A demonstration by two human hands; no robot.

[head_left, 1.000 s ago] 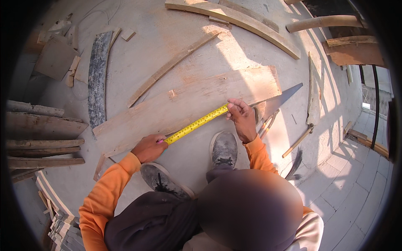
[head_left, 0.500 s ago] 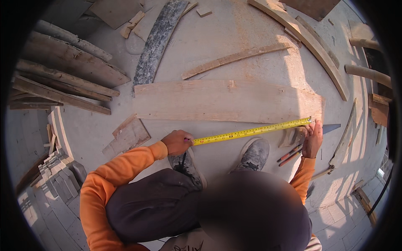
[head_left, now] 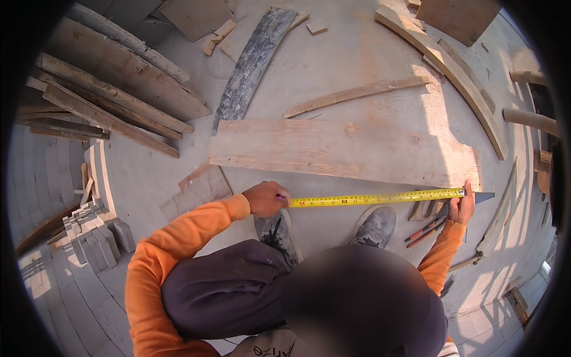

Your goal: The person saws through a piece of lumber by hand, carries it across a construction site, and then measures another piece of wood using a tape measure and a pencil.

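A yellow tape measure blade (head_left: pixel 375 198) stretches between my two hands, just on the near side of a long, flat wooden board (head_left: pixel 345 149). At its left end my left hand (head_left: pixel 266 198) is closed around the tape measure; the case is mostly hidden by the fingers. My right hand (head_left: pixel 463 207) pinches the hooked end of the tape beside the board's near right corner. Past that hand sticks out a bluish saw blade (head_left: pixel 485 197), its other end partly covered. Red-and-black pencil-like tools (head_left: pixel 423 232) lie on the floor nearby.
Leaning planks (head_left: pixel 119 95) fill the left side. A dark-stained plank (head_left: pixel 253 65), a thin strip (head_left: pixel 357 96) and a long beam (head_left: pixel 446 68) lie beyond the board. A short board scrap (head_left: pixel 199 190) and stacked grey blocks (head_left: pixel 92 238) are at the left. My shoes (head_left: pixel 375 227) stand below the tape.
The whole view has shifted, with the scene now further right and lower. My right hand has brought the tape's end down toward me, so the tape runs more level. Both hands keep their grip.
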